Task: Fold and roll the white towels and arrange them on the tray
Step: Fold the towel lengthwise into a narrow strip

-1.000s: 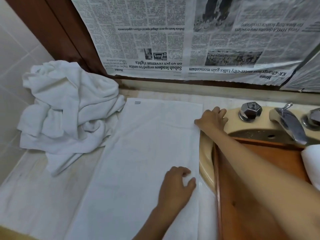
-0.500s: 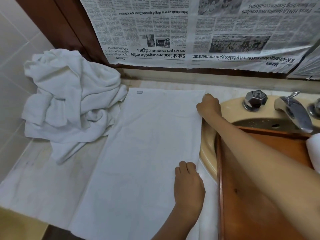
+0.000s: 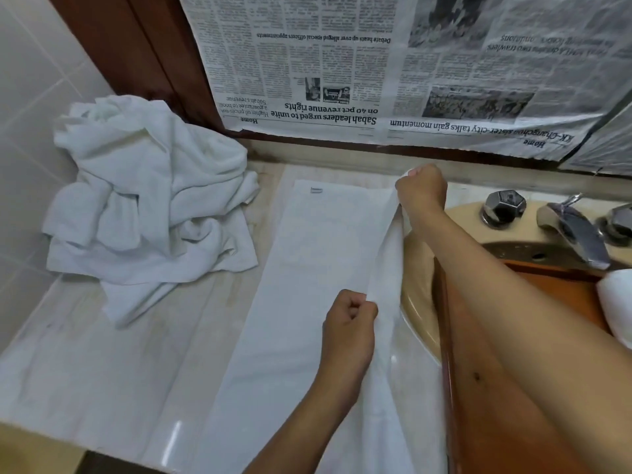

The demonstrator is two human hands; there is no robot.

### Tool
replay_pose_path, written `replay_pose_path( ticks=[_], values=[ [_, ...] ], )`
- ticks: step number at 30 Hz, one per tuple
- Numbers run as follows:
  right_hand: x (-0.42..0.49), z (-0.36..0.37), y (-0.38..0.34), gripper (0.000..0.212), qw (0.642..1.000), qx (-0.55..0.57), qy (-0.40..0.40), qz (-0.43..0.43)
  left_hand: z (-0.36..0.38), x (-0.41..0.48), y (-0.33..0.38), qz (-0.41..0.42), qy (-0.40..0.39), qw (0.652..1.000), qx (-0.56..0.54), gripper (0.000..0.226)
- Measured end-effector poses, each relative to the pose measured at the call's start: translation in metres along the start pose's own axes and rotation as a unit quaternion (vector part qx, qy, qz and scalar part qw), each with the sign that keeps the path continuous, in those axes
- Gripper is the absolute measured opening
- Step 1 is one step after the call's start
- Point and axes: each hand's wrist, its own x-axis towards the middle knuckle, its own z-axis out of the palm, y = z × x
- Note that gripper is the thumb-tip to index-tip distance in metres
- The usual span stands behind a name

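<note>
So the flat white towel (image 3: 307, 285) is spread lengthwise on the marble counter (image 3: 102, 371), just left of the beige sink (image 3: 419, 289). Both hands are on its right-hand long edge. The left hand (image 3: 350, 316) is curled into a fist and pinches that edge about halfway along. The right hand (image 3: 422, 191) is also closed, gripping the far right corner up near the back wall. Between the two hands the edge is lifted off the counter, while the rest of the towel lies flat. There's a little label (image 3: 316, 190) near its far left corner.

To the left, a crumpled pile of white towels (image 3: 147, 206) sits in the corner against the tiled wall, well apart from the hands. Its nearest folds come just beside the flat towel.

The wooden tray (image 3: 561, 285) rests across the sink on the right, under the right forearm. A rolled towel (image 3: 615, 302) is already on it at the frame's edge (only partly in shot, so can't say much more). Behind the tray are a chrome faucet (image 3: 574, 234) and a knob (image 3: 502, 206). Upside-down newspaper (image 3: 376, 63) covers the wall behind.
</note>
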Motion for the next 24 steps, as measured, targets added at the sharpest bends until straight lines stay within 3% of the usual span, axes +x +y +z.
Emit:
replay_pose_path(
  ticks=[6, 9, 11, 14, 17, 24],
  values=[
    [-0.033, 0.040, -0.034, 0.015, 0.999, -0.017, -0.008, -0.033, -0.058, -0.002, 0.009, -0.022, -0.012, 0.995, -0.098, 0.031],
    [-0.054, 0.078, -0.048, 0.006, 0.996, -0.043, -0.047, -0.062, -0.094, 0.011, 0.001, -0.039, 0.068, 0.989, -0.124, 0.025],
    [-0.072, 0.107, -0.041, 0.028, 0.985, -0.112, -0.100, -0.084, -0.119, 0.024, -0.012, -0.061, 0.133, 0.985, -0.089, 0.013],
    [-0.106, 0.140, -0.010, 0.041, 0.945, -0.247, -0.159, -0.147, -0.152, 0.035, -0.037, -0.079, 0.171, 0.982, 0.027, 0.008],
    [-0.132, 0.150, 0.019, 0.041, 0.903, -0.335, -0.134, -0.234, -0.176, 0.040, -0.054, -0.093, 0.124, 0.979, 0.132, 0.006],
    [-0.149, 0.140, 0.043, 0.052, 0.894, -0.326, -0.187, -0.246, -0.187, 0.043, -0.057, -0.094, 0.056, 0.974, 0.200, 0.022]
  ],
)
